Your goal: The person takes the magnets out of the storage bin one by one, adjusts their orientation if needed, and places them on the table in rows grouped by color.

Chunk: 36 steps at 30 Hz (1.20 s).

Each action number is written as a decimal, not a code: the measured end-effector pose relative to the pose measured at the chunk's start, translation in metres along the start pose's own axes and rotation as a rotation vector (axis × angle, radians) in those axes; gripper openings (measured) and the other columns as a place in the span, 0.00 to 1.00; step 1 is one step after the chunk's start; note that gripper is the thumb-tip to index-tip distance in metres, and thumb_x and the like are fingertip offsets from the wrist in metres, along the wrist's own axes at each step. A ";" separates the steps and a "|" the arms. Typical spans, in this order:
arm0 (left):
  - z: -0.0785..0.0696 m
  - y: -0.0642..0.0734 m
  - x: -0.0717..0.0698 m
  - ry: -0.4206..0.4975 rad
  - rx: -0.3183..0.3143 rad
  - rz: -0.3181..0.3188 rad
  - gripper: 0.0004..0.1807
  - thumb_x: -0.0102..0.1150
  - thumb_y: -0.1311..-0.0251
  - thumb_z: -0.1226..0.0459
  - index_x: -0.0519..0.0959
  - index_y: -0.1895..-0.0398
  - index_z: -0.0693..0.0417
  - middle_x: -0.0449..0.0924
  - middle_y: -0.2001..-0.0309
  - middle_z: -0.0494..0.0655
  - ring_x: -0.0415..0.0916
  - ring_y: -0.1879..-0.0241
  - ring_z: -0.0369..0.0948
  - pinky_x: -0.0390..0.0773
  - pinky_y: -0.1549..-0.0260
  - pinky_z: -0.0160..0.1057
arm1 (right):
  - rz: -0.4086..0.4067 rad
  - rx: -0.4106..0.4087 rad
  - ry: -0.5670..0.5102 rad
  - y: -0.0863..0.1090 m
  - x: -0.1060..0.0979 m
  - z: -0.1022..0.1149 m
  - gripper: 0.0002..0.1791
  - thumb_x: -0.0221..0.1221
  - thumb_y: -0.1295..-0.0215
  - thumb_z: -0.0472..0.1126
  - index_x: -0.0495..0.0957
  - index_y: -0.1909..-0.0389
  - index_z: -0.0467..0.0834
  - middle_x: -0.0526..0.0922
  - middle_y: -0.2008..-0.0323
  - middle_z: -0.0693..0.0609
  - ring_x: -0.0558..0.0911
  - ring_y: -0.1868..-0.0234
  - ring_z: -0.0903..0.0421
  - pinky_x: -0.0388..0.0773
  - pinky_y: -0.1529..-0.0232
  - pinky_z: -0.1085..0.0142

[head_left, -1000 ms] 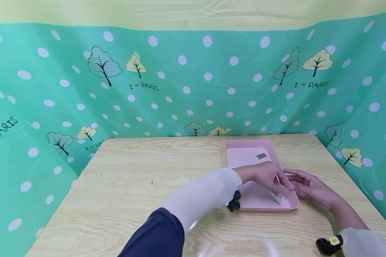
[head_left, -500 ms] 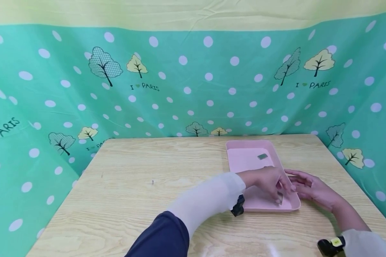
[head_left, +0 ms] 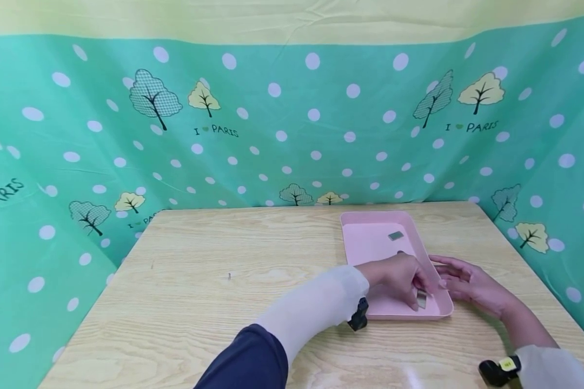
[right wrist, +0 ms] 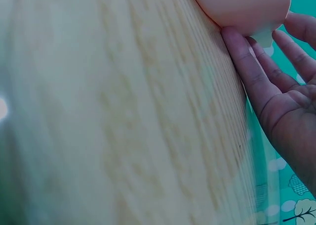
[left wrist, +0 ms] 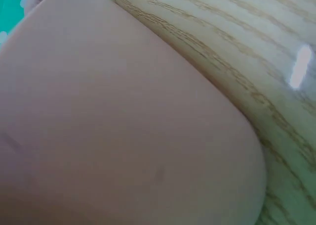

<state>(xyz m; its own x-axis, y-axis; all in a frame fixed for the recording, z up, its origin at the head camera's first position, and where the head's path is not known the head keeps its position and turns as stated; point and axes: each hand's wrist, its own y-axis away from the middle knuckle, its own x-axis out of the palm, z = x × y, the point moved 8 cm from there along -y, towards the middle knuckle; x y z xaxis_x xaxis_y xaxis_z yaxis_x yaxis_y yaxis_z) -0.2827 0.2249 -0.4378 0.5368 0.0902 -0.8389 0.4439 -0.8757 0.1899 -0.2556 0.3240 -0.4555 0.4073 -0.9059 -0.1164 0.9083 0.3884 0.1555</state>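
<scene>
A shallow pink tray (head_left: pixel 370 237) lies on the right part of the table; its near wall fills most of the left wrist view. My left hand (head_left: pixel 401 275) reaches into it, thumb and fingers curled down at a small flat rectangular piece (head_left: pixel 421 299), pale with a darker edge. Farther back in the tray lies a similar grey-green piece (head_left: pixel 396 236). A dark bit (head_left: pixel 400 252) shows just behind my left knuckles, mostly hidden. My right hand (head_left: pixel 474 286) rests against the tray's outer right side, fingers loosely spread, with the thumb at the wall in the right wrist view.
The wood-grain table (head_left: pixel 199 313) extends left, with a tiny dark mark (head_left: pixel 229 276) on it. A green dotted curtain (head_left: pixel 253 124) hangs behind and along both sides. Wrist cameras sit on both forearms, the left one (head_left: pixel 358 315) close beside the tray's near edge.
My left hand has shifted slightly toward me inside the tray, its thumb moving down beside the small piece, which has turned slightly. My right hand has stayed at the tray's side.
</scene>
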 end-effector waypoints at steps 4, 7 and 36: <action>-0.001 -0.001 0.000 -0.015 0.011 -0.003 0.22 0.76 0.72 0.60 0.81 0.66 0.39 0.76 0.75 0.25 0.69 0.74 0.21 0.66 0.73 0.15 | 0.016 -0.015 -0.017 0.000 0.001 0.000 0.31 0.48 0.36 0.32 0.48 0.34 0.41 0.72 0.48 0.54 0.74 0.50 0.59 0.75 0.56 0.59; -0.003 -0.001 0.000 -0.021 0.011 0.005 0.20 0.75 0.70 0.62 0.81 0.67 0.40 0.76 0.75 0.26 0.69 0.74 0.22 0.67 0.73 0.16 | 0.023 -0.022 -0.022 -0.001 0.001 0.001 0.31 0.47 0.36 0.32 0.48 0.34 0.41 0.72 0.48 0.52 0.74 0.50 0.58 0.75 0.56 0.59; -0.005 0.008 0.005 -0.120 -0.037 0.122 0.16 0.70 0.68 0.67 0.78 0.73 0.40 0.74 0.74 0.30 0.67 0.73 0.25 0.65 0.72 0.17 | -0.033 0.028 0.011 0.001 -0.001 0.000 0.31 0.50 0.37 0.34 0.50 0.34 0.42 0.68 0.45 0.46 0.74 0.50 0.60 0.74 0.55 0.60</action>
<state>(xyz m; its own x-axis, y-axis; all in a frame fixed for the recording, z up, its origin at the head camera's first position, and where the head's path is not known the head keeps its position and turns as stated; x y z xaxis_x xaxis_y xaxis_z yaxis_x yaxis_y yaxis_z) -0.2731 0.2207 -0.4379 0.4996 -0.0755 -0.8629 0.4080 -0.8582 0.3114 -0.2551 0.3251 -0.4550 0.3782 -0.9162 -0.1323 0.9183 0.3532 0.1788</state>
